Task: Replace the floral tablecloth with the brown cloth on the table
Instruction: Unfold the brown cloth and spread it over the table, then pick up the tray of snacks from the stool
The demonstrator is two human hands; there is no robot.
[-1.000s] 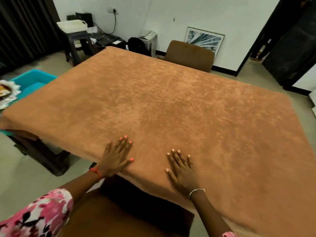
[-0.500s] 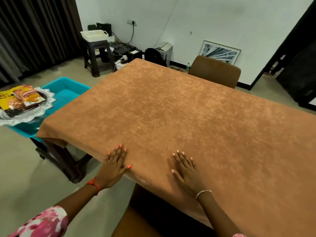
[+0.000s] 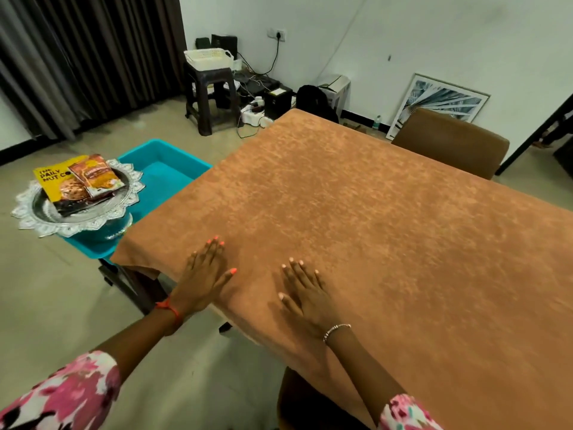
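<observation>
**Both palms flat on the brown cloth**

With the brown cloth (image 3: 356,218) spread over the whole tabletop, both hands lie on it near its lower-left corner. The left hand (image 3: 203,279) rests flat, fingers straight and close together, thumb out to the right, right at the near edge where the cloth folds over; it holds nothing. The right hand (image 3: 305,293) lies just beside it, a little further in from the edge, palm down with fingers slightly spread, also gripping nothing.

The cloth runs out of the frame at the right and bottom, so its far-right end cannot be seen. The table beneath is covered; only a dark leg (image 3: 136,283) shows under the left corner, where the cloth hangs in a short fold. A brown chair (image 3: 449,144) stands at the far side, and another chair back (image 3: 310,405) is partly hidden under the near edge at the bottom.

The cloth's long axis runs from the upper left of the frame to the lower right. To the left, a turquoise tub (image 3: 164,169) sits just beside the table, with a silver tray (image 3: 77,212) of snack packets (image 3: 77,181) on its rim.
</observation>
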